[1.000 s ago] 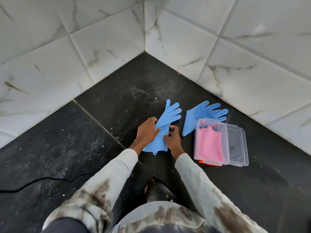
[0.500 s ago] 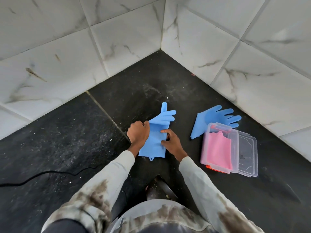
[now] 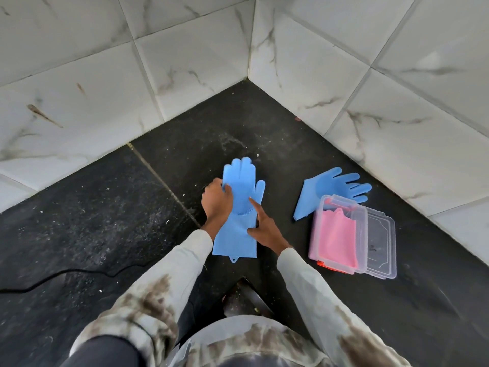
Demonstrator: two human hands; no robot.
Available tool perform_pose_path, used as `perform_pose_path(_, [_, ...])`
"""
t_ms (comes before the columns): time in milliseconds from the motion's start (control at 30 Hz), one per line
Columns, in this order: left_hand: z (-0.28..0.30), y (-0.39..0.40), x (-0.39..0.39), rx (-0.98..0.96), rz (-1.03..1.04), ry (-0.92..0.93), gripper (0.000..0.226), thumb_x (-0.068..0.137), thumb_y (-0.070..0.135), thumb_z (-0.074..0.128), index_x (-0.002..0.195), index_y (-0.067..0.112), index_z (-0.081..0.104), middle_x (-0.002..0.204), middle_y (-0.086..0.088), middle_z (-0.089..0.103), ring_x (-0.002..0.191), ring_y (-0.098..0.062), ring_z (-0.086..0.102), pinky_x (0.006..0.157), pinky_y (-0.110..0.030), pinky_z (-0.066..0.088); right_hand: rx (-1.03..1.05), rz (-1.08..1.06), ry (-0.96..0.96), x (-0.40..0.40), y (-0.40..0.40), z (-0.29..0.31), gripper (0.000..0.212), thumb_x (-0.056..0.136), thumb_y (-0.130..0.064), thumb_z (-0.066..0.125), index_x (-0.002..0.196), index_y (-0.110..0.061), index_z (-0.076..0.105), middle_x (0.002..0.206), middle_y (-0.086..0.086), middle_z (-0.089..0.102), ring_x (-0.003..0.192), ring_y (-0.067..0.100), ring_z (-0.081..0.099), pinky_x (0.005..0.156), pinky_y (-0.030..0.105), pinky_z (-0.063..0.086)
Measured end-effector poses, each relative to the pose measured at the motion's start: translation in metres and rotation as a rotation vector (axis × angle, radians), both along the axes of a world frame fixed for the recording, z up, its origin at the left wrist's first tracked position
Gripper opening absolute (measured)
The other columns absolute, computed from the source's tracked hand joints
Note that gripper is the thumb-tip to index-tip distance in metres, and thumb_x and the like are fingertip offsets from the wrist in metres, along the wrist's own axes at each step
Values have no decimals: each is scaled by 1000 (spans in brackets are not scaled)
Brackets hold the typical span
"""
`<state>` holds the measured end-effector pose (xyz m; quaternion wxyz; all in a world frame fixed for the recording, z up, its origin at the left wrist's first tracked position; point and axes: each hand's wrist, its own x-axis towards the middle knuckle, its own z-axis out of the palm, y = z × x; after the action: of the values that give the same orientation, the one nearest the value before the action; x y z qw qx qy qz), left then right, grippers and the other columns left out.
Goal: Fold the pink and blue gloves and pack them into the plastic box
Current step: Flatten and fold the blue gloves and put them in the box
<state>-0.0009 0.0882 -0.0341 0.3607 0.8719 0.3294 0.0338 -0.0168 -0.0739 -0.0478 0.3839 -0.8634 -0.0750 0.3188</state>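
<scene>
A blue rubber glove (image 3: 239, 207) lies flat on the black floor, fingers pointing away from me, bristled palm up. My left hand (image 3: 217, 201) grips its left edge near the palm. My right hand (image 3: 263, 229) rests on its right side, index finger stretched onto the bristles. A second blue glove (image 3: 325, 189) lies spread on the floor to the right. In front of it stands the clear plastic box (image 3: 318, 221) with folded pink gloves (image 3: 337, 239) inside.
The box's clear lid (image 3: 381, 245) lies beside and partly under the box on its right. White marble-tiled walls (image 3: 185, 62) meet in a corner just beyond the gloves. A black cable (image 3: 66, 276) runs across the floor at the left.
The blue glove between my hands has been turned and laid out straight, bristled palm up. My left hand has moved up its left edge; my right index finger now points onto the palm.
</scene>
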Motion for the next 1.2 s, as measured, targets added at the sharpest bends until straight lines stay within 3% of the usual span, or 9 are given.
perform_pose_path(100, [-1, 11, 7, -17, 47, 63, 24, 107, 22, 55, 112, 1, 65, 113, -15, 74, 107, -36, 73, 94, -51, 61, -41, -4, -4, 0, 0, -2, 85, 100, -8, 66, 167, -32, 19, 107, 8, 61, 94, 22, 66, 101, 40, 60])
perform_pose_path(267, [-5, 3, 6, 161, 31, 25, 47, 98, 23, 70, 141, 10, 54, 143, -8, 54, 131, -27, 56, 104, -41, 57, -3, -137, 0, 2, -11, -1, 53, 103, -18, 66, 151, -27, 44, 98, 17, 73, 89, 29, 76, 94, 42, 64])
perform_pose_path(467, [-3, -59, 16, 90, -477, -73, 21, 107, 15, 59, 127, 14, 67, 137, -4, 61, 123, -21, 66, 105, -35, 60, -57, -562, -254, 7, -33, 7, 11, 109, -23, 51, 115, -16, 56, 102, 6, 72, 89, 26, 70, 84, 38, 58])
perform_pose_path(600, [4, -119, 22, -47, -705, -67, 23, 107, 23, 61, 127, 14, 65, 134, -5, 61, 119, -21, 67, 105, -39, 60, -154, -705, -310, 7, -55, 18, 18, 113, -35, 42, 123, -24, 50, 120, 2, 71, 85, 12, 66, 80, 20, 57])
perform_pose_path(733, [-2, -153, 31, -21, -792, 25, 54, 109, 44, 58, 155, 16, 47, 155, -8, 50, 137, -21, 61, 117, -33, 54, -152, -673, -215, -4, -74, 19, 51, 112, -47, 31, 157, -24, 38, 156, -2, 51, 139, 20, 57, 124, 37, 43])
perform_pose_path(900, [-1, -165, 38, -124, -650, 9, 30, 111, 42, 55, 121, 15, 61, 129, -5, 68, 108, -17, 68, 98, -25, 57, -127, -716, -254, -1, -83, 21, 25, 114, -43, 34, 126, -29, 50, 127, -2, 67, 103, 10, 63, 95, 18, 49])
perform_pose_path(967, [3, -165, 40, -134, -554, -65, 30, 109, 43, 58, 110, 13, 62, 114, -4, 72, 95, -14, 67, 88, -23, 57, 24, -784, -137, -1, -81, 22, 31, 113, -46, 34, 139, -32, 45, 128, -7, 63, 105, 9, 62, 92, 11, 48])
perform_pose_path(1067, [16, -156, 50, -132, -351, -150, 26, 109, 35, 56, 112, 11, 64, 109, -6, 73, 98, -17, 72, 91, -34, 64, -58, -786, -212, 13, -76, 24, 47, 113, -45, 34, 144, -12, 49, 134, 10, 63, 121, 27, 64, 109, 38, 52])
perform_pose_path(1200, [29, -129, 54, -43, -432, -252, 20, 104, 29, 58, 102, 12, 69, 97, -3, 75, 86, -16, 70, 76, -29, 58, 331, -959, -113, 38, -58, 36, 48, 112, -44, 39, 103, -7, 68, 109, 16, 75, 107, 33, 71, 103, 50, 56])
